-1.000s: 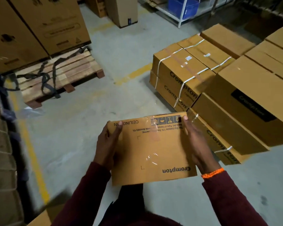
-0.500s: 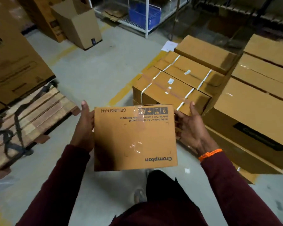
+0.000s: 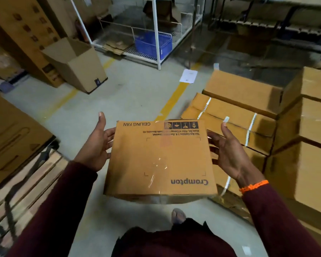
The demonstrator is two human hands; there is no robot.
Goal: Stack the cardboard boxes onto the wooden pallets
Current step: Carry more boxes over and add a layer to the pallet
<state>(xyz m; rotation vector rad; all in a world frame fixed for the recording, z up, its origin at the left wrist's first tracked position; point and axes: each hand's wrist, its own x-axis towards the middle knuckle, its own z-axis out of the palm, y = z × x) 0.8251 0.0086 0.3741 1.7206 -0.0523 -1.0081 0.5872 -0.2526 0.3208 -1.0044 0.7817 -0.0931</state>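
Both arms out front, forearms coming in from 7 and 5 o'clock, maroon sleeves [image 3: 59, 201] down to the wrists. Left hand [image 3: 96, 145] at 9 o'clock of the box [image 3: 159, 160]: palm turned in to its side, thumb straight toward 12, fingers running under the edge. Right hand [image 3: 228, 154] at 3 o'clock: palm in, thumb toward 12, fingers loosely spread, tips at the box edge. Orange band [image 3: 253, 186] on right wrist.

Grey concrete floor [image 3: 133, 97] with yellow lines, paper sheet [image 3: 188, 76], open carton [image 3: 76, 64], strapped boxes [image 3: 230, 117], wooden pallet [image 3: 26, 182]
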